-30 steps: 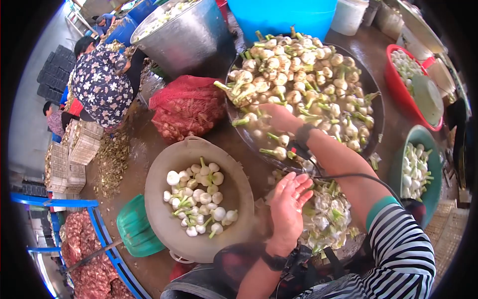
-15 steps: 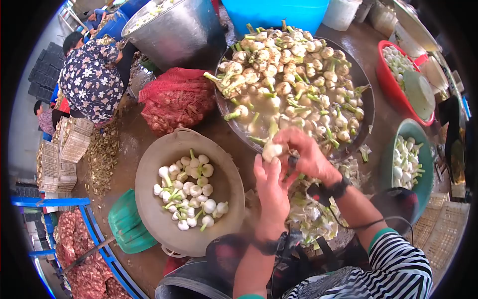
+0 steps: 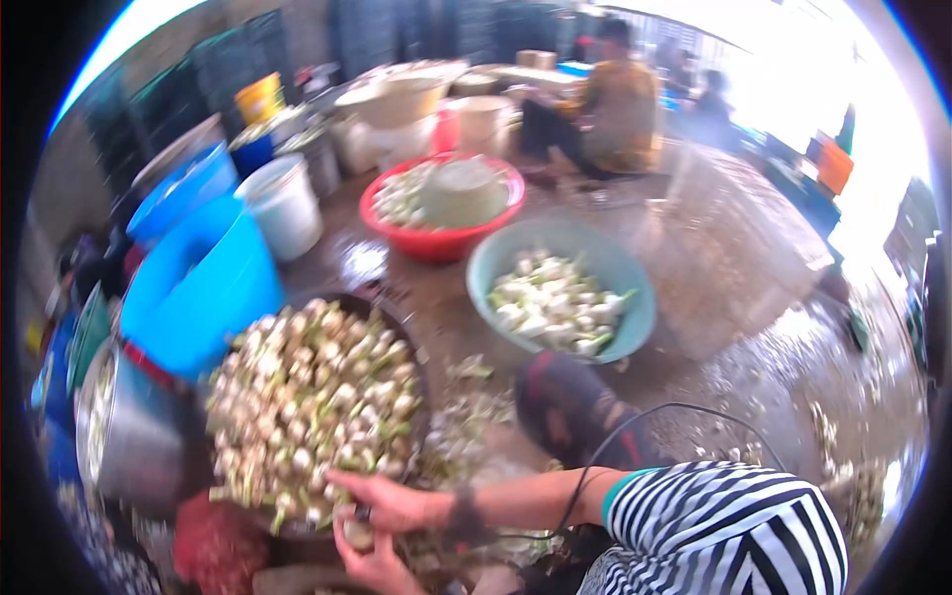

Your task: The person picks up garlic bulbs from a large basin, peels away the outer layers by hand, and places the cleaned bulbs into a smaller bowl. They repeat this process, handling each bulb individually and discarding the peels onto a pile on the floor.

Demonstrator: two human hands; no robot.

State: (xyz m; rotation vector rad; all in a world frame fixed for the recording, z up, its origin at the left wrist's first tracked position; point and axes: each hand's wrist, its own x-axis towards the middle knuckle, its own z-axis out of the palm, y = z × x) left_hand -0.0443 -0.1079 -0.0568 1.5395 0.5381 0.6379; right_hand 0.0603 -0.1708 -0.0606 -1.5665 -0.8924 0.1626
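Observation:
My left hand (image 3: 379,568), low in the head view, is closed around a pale garlic bulb (image 3: 357,536). My right hand (image 3: 392,503) is just above it, with its forefinger stretched over the bulbs. A small dark object (image 3: 363,512) shows at its curled fingers, too blurred to name. Beyond the hands stands a wide dark basin (image 3: 424,397) heaped with garlic bulbs (image 3: 317,397), some with green stems.
A green basin (image 3: 635,332) of cleaner white bulbs and a red basin (image 3: 426,248) stand farther off. Blue tubs (image 3: 203,293), a metal pot (image 3: 144,451) and a red mesh sack (image 3: 220,545) are on the left. A person (image 3: 615,109) sits at the back.
My view has swung to the right and up, so the hands and the dark basin now appear lower and farther left. The grey basin of white bulbs is out of view. The bulb stays in my left hand.

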